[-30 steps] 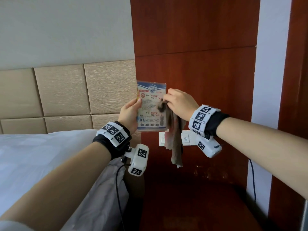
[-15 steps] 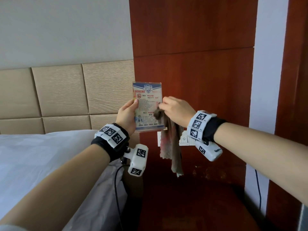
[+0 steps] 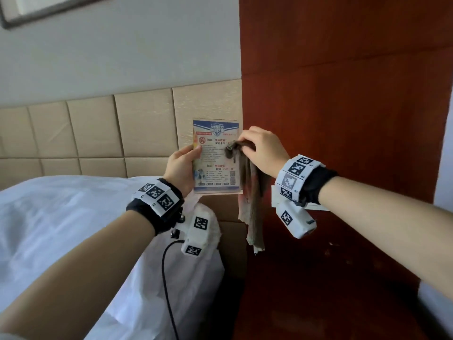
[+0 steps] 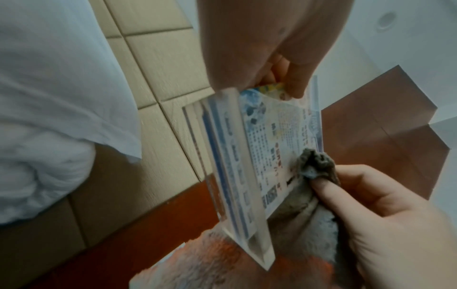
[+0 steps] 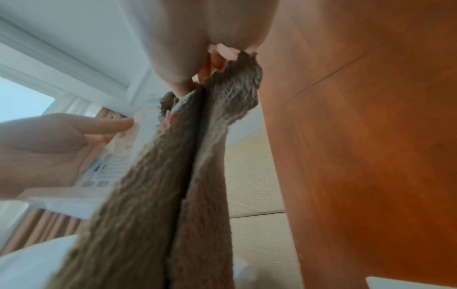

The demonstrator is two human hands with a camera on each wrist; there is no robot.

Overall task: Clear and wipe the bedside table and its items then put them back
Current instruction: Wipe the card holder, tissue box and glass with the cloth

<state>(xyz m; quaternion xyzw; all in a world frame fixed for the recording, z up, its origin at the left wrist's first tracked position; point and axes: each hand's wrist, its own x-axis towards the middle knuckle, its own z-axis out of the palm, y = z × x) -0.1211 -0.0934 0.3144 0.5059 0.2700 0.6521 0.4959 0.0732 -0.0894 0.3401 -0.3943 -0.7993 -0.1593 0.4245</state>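
Observation:
A clear acrylic sign stand [image 3: 215, 158] [image 4: 259, 168] [image 5: 118, 156] with a printed blue and white card is held upright in front of me. My left hand [image 3: 182, 165] [image 4: 267, 58] grips its left edge, thumb on the front. My right hand [image 3: 259, 149] [image 4: 385, 211] [image 5: 212, 48] clutches a grey-brown cloth [image 3: 250, 190] [image 4: 319, 166] [image 5: 173, 185]. A bunched end of the cloth presses against the card's front near its right edge. The rest of the cloth hangs down. The bedside table's dark red top [image 3: 318, 303] lies below, mostly in shadow.
A bed with white bedding [image 3: 61, 229] lies at the left under a tan padded headboard [image 3: 122, 133]. Red wood wall panels [image 3: 343, 94] stand behind the table. White wall switches [image 3: 316, 206] sit behind my right wrist. A black cable [image 3: 166, 278] hangs from my left wrist camera.
Both hands with the stand and cloth have shifted slightly left. The bunched cloth has moved up and down over the right part of the card's front.

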